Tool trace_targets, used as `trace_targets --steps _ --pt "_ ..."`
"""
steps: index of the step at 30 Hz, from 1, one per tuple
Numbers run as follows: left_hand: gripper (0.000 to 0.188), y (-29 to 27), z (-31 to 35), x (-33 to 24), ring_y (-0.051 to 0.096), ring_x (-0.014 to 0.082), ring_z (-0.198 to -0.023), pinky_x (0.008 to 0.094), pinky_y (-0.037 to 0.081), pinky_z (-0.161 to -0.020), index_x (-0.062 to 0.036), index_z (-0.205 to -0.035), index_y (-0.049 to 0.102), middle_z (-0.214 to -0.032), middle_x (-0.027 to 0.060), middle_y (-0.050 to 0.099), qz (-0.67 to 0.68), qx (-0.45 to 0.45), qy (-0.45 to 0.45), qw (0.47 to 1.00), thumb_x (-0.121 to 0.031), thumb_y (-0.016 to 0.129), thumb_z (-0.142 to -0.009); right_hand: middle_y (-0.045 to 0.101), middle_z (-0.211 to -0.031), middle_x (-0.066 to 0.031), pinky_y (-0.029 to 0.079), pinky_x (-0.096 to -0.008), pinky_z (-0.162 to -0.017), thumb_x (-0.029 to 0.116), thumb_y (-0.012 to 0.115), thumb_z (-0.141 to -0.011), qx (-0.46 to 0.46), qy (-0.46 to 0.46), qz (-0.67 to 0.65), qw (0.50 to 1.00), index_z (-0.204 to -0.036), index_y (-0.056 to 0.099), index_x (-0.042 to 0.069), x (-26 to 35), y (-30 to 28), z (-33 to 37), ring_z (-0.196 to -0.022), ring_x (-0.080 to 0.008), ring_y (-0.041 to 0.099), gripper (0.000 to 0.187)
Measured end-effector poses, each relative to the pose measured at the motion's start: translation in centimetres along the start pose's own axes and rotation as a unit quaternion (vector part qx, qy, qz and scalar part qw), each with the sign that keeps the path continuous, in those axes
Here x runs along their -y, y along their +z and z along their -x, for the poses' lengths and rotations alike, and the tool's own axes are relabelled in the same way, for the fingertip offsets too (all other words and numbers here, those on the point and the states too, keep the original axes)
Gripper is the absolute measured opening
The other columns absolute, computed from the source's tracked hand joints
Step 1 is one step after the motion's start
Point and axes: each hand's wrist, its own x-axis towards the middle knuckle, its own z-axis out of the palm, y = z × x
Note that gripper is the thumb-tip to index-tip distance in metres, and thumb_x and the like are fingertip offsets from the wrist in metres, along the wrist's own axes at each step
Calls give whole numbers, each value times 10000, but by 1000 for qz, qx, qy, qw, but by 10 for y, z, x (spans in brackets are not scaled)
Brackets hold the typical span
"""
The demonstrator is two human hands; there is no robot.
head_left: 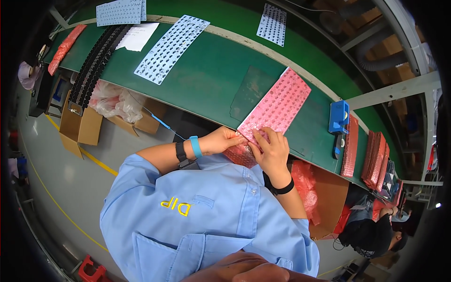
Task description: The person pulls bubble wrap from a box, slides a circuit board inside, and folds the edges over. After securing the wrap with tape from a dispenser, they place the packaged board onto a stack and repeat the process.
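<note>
A pink bubble-wrap bag [277,105] lies on the green bench at its front edge, with a white panel bearing rows of dark parts showing through it. The bag's near end hangs over the edge, toward my body. My left hand [224,140] pinches the bag's near left corner between thumb and fingers. Beside it, my right hand [272,151] grips the near end, its fingers curled on the film. A blue strap and a dark band circle my left wrist; a black band is on my right.
Bare white panels [172,49] lie farther back on the green bench [202,75]. To the right are a blue tape dispenser [338,117] and stacked pink bags [374,160]. A black slotted rack [96,63] stands left. Cardboard boxes [329,197] sit below the bench. A co-worker [369,235] is at lower right.
</note>
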Motion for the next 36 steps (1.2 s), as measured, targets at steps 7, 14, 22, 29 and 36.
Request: trace_targets --steps 7,14,22,29,36 --pt "243 8 17 -110 644 128 -649 295 489 -582 -30 -833 716 -702 91 684 -477 48 82 874 -258 659 -891 607 -1060 -69 442 -373 -721 225 772 -688 0 9 -38 999 -1030 695 105 -7 -2 0 -853 -249 549 370" --pt "443 -31 -189 -234 670 329 -786 427 523 -724 -50 -740 720 -770 163 691 -733 -177 125 645 -478 636 -822 604 -1054 -67 463 -368 -710 216 770 -693 1 10 -99 995 -1018 696 107 -11 -5 -7 -840 -251 562 351" --pt "950 -12 -370 -208 497 432 -1225 565 420 -955 21 -1404 357 -1369 249 477 -763 -352 -98 534 -659 584 -782 619 -1088 -86 496 -364 -774 169 782 -712 55 6 -293 955 -981 701 68 -44 -16 -1 -910 -269 590 299" --pt "1033 -5 -379 -223 391 494 -1295 585 287 -1068 32 -1473 214 -1395 302 415 -715 -284 -205 605 -590 626 -759 634 -1115 -103 492 -357 -809 139 782 -729 77 12 -390 918 -966 702 52 -58 -19 -4 -924 -279 598 265" --pt "1143 -59 -283 -258 506 338 -1221 406 364 -1049 73 -1440 238 -1346 265 474 -385 -192 12 903 -509 786 -623 633 -1147 -108 460 -349 -917 72 708 -780 40 95 -434 895 -962 702 54 -85 -59 -5 -1066 -244 583 183"
